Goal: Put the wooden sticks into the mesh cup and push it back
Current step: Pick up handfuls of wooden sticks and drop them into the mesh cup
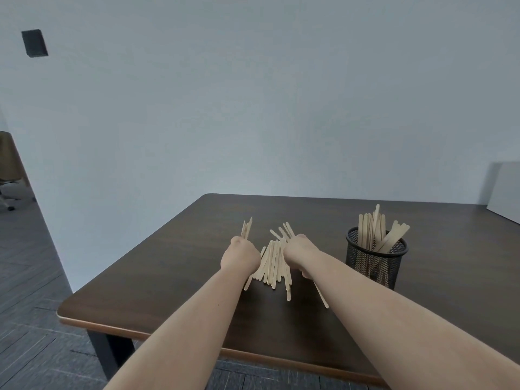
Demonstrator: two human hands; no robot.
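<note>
A pile of pale wooden sticks [274, 263] lies on the dark wooden table [168, 277] between my two hands. My left hand [240, 256] is closed around a small bunch of sticks [247, 228] that point up and away. My right hand [299, 249] is closed over the right side of the pile, with sticks fanning out above and below it. A black mesh cup [375, 266] stands upright to the right of my right hand, with several sticks [377, 230] leaning inside it.
The table's far edge runs close to a plain pale wall. A white board [506, 192] leans at the far right of the table. The table's left edge drops to a grey tiled floor [28, 291]. An office chair [8, 170] shows at the far left.
</note>
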